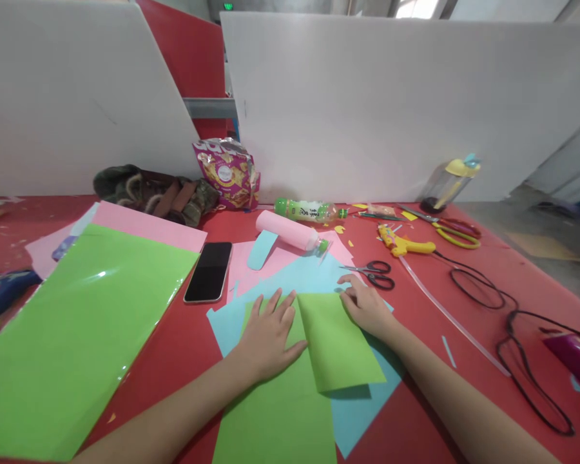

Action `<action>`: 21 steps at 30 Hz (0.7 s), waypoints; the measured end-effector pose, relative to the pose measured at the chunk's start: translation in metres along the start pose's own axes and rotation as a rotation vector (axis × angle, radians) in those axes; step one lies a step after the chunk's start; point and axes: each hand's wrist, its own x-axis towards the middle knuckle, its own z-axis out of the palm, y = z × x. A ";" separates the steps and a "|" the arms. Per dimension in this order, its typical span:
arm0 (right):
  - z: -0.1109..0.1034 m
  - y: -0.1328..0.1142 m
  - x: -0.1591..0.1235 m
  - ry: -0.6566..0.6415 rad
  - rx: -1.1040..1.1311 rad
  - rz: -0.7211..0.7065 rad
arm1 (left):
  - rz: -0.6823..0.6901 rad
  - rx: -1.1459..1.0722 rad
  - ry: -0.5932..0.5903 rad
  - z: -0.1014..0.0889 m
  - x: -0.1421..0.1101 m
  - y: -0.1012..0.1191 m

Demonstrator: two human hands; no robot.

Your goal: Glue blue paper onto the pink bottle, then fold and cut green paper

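A sheet of green paper lies in front of me with its right part creased and raised as a flap. My left hand rests flat on the sheet, fingers spread, just left of the crease. At the flap's upper right corner, my right hand has its thumb and curled fingers closed on the paper's edge. Light blue paper is spread underneath. Beyond my hands lies a bottle wrapped in pink paper, with a blue paper strip against it. Small black-handled scissors lie close to my right hand.
Left are a phone and a stack of green sheets. On the right are a yellow glue gun with its cord, larger scissors and a cup. A green-capped bottle and snack bag stand near the white partition.
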 end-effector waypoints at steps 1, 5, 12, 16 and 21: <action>0.000 0.000 0.000 -0.008 -0.017 -0.012 | -0.002 0.003 0.004 -0.001 0.000 0.001; -0.001 0.002 -0.001 -0.016 -0.033 -0.044 | -0.006 0.020 0.019 -0.001 0.000 0.002; -0.005 0.003 -0.002 -0.003 0.110 -0.006 | -0.009 0.048 0.049 0.007 -0.001 0.003; -0.005 0.008 -0.001 -0.035 0.388 0.051 | -0.046 0.084 0.080 0.011 0.000 0.002; -0.004 0.010 0.001 -0.045 0.401 0.056 | -0.111 0.102 0.041 0.010 0.006 0.006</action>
